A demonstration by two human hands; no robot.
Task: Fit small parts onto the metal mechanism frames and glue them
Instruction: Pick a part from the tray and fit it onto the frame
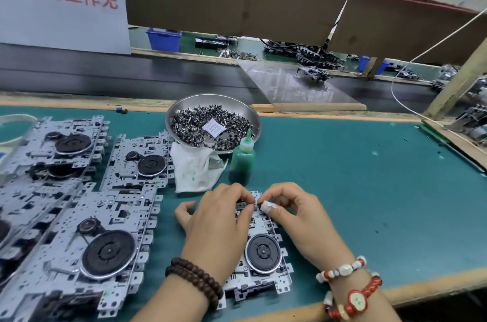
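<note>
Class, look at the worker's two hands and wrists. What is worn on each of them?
The left hand is bare, with a double strand of dark brown round wooden beads at its wrist. The right hand has white tape wrapped round one fingertip, and red and white bead bracelets at its wrist, one with a round apple-like charm. No sleeves show.

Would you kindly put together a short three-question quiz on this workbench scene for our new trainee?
1. True or false: the green glue bottle is lying on its side.
2. What holds the loose small parts? A) steel bowl B) blue bin C) white cloth
3. Fill in: the left hand and right hand meet at the ___ end of the metal frame between them.

Key:
1. False; it stands upright.
2. A.
3. Far: the fingertips pinch there, though what they pinch is too small to tell.
</note>
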